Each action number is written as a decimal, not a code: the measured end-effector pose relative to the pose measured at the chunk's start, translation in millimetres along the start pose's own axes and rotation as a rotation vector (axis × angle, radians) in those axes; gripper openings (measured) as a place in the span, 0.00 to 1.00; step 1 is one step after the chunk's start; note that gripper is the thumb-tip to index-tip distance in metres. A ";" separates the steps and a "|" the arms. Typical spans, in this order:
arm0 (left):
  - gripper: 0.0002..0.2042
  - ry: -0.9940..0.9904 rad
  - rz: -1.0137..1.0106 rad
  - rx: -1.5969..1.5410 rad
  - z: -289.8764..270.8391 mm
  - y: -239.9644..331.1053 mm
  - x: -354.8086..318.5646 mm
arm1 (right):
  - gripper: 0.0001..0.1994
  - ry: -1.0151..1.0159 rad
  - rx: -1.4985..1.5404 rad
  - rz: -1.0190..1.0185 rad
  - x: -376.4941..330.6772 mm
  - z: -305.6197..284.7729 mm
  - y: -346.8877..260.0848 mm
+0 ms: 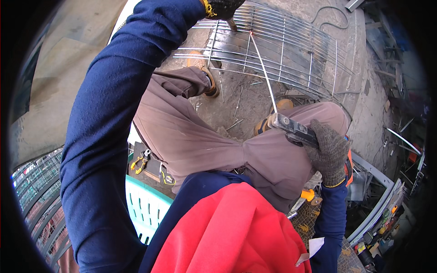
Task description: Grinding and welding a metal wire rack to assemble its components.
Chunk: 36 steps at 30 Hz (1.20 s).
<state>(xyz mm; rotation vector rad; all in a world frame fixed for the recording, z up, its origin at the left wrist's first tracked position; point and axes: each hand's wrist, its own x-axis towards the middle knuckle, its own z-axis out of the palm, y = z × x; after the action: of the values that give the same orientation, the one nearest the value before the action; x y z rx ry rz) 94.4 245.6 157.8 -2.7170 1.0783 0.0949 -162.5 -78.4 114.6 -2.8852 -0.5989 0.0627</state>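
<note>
My right hand (pixel 328 152), in a grey knit glove, is closed round a black welding electrode holder (pixel 295 129) above my right thigh. A long, pale welding rod (pixel 263 68) runs from its jaw to a wire grid (pixel 282 50), and a small orange glow shows at the rod's tip. Up at the top edge, my left hand (pixel 224 8) wears a dark glove with a yellow cuff. Its fingers are partly cut off, but they look closed. From under them a short brown piece (pixel 232 24) reaches down to the grid; its kind is unclear.
My boots (pixel 196 59) stand on a dirty floor strewn with wire offcuts. Yellow-handled pliers (pixel 141 160) lie left of my lap, near a mint-green slatted plastic piece (pixel 143 202). A cable (pixel 334 8) curls at the far right. Metal scraps and tools crowd the right side.
</note>
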 end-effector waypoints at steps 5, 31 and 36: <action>0.09 -0.060 -0.018 0.006 -5.1 2.9 1.6 | 0.25 -0.006 -0.024 0.000 0.4 0.4 -0.2; 0.08 0.037 0.028 0.034 3.9 -1.0 0.9 | 0.25 0.013 0.034 -0.001 1.1 -1.6 1.6; 0.09 0.349 0.140 0.056 24.4 -10.2 -1.6 | 0.22 0.022 0.025 -0.029 3.1 -2.2 1.8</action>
<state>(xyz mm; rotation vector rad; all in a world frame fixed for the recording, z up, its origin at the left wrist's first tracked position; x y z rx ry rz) 100.7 259.4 136.0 -2.6661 1.3380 -0.3960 -158.7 -79.1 116.4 -2.8487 -0.6314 0.0346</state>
